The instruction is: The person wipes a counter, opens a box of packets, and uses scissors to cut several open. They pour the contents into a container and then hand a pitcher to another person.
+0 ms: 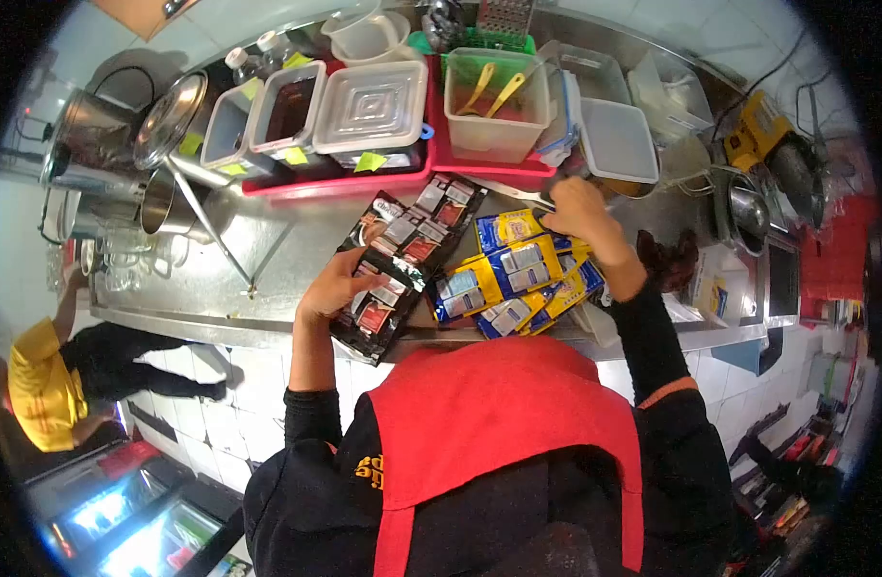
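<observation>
My left hand is closed at the edge of a strip of black chocolate packets, thumb stretched over the front. The strip lies slanted on the steel counter and hangs over its front edge. My right hand is closed around the dark handle of a knife, its pale blade pointing left toward the black packets. Beneath that hand lies an overlapping pile of yellow and blue packets. My right fingers hide part of the handle and some of the pile.
Along the back, a red tray bears lidded tubs and a container with yellow spoons. Steel pots stand left, steel bowls right. A person in a yellow shirt is at far left.
</observation>
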Available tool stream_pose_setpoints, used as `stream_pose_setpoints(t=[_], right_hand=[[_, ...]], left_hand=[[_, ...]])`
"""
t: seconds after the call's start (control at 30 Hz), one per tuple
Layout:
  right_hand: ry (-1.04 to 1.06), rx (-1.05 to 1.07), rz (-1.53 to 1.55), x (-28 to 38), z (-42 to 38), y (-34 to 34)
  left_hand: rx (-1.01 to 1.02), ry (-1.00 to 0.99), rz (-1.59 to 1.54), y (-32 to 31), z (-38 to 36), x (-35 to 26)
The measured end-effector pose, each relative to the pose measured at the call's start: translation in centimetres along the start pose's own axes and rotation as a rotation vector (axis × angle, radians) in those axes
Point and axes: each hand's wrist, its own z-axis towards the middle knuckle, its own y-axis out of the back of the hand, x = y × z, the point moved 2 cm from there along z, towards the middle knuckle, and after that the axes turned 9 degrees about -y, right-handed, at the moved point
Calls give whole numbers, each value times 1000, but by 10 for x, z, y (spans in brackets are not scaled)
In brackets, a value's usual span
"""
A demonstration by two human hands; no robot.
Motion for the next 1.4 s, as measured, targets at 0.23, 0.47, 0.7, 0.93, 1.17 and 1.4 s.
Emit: stream_pose_setpoints(t=[0.23,0.47,0.7,0.93,1.17,1.4], right_hand=[[-69,85,313,-35,-75,28],[85,615,725,-34,-142,5],[152,683,1003,-6,-135,-18],[250,725,1107,24,-114,-1],[265,684,1131,33,-111,6],[251,688,961,32,-107,8]], left_hand=[[-20,20,-135,-20,-3,-27],[-34,-137,-260,-59,8,-56],[-57,-165,-226,-73,1,-63],[-80,-152,-296,-73,-9,-61],[-106,-151,-297,-70,-17,-59],[-86,-157,-322,-69,-25,-58]])
